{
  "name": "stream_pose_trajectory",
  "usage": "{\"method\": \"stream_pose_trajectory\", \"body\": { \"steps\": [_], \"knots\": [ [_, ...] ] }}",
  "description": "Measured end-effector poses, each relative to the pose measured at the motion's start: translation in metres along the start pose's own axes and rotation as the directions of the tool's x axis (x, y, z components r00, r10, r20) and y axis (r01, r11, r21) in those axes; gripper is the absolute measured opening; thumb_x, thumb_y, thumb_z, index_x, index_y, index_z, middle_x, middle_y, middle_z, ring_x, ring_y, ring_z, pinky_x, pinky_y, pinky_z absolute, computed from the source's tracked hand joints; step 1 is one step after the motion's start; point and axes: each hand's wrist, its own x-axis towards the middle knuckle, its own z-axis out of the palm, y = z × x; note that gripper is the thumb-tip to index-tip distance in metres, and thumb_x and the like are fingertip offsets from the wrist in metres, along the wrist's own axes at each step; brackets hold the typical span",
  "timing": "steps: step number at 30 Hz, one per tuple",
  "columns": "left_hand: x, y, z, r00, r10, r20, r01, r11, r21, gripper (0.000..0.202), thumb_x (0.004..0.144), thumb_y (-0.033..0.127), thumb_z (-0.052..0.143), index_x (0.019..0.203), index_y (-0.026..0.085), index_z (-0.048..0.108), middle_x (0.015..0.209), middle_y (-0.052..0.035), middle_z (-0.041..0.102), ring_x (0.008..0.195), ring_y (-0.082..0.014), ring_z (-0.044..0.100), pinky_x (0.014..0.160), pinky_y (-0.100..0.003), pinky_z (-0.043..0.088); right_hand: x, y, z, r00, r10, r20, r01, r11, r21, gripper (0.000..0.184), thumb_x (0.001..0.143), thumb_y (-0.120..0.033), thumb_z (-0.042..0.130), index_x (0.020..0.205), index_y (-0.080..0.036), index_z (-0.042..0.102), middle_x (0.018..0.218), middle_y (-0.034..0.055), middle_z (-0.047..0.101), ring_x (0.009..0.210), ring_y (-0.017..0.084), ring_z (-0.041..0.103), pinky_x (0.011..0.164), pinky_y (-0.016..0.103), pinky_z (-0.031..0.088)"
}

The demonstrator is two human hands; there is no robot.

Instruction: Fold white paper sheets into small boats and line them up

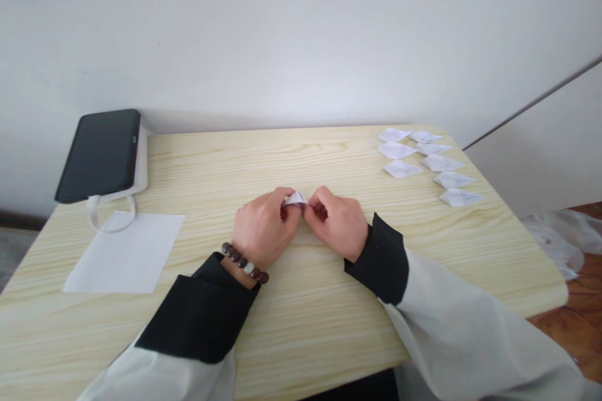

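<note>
A small piece of folded white paper (pixel 296 198) is held over the middle of the wooden table. My left hand (pixel 264 225), with a beaded bracelet at the wrist, pinches it between thumb and fingers. From the other side my right hand (pixel 339 223) is closed, its thumb and fingertips gripping the paper's right end. Much of the paper is hidden by the fingers, so its full shape does not show.
Several folded white paper pieces (pixel 441 163) lie in two columns at the table's (pixel 301 313) back right. A flat white sheet (pixel 126 257) lies at the left, below a black-topped white device (pixel 101 153) with a white loop (pixel 111 229). A wall (pixel 301 37) stands behind.
</note>
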Motion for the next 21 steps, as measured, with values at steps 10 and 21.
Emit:
{"method": "stream_pose_trajectory", "body": {
  "steps": [10, 21],
  "knots": [
    [0.0, -0.001, -0.003, 0.999, -0.023, 0.036, 0.03, 0.975, -0.22, 0.015, 0.08, 0.03, 0.05, 0.088, 0.019, 0.057, 0.068, 0.0015, 0.064, 0.054, -0.0136, 0.057, 0.051, -0.024, 0.038, -0.001, 0.002, -0.001, 0.979, -0.11, -0.171, 0.131, 0.985, 0.115, 0.008, 0.081, -0.018, 0.051, 0.089, -0.02, 0.05, 0.064, -0.0047, 0.061, 0.045, 0.007, 0.053, 0.046, 0.018, 0.036],
    [0.001, -0.001, -0.001, 0.964, -0.041, 0.263, 0.24, 0.564, -0.79, 0.024, 0.08, 0.032, 0.052, 0.095, 0.014, 0.057, 0.081, -0.004, 0.065, 0.066, -0.014, 0.059, 0.05, -0.021, 0.049, -0.001, 0.011, -0.003, 0.897, -0.345, -0.278, 0.363, 0.932, 0.015, 0.015, 0.086, -0.014, 0.046, 0.091, -0.021, 0.057, 0.068, -0.0008, 0.057, 0.057, 0.01, 0.054, 0.053, 0.021, 0.041]
  ]
}}
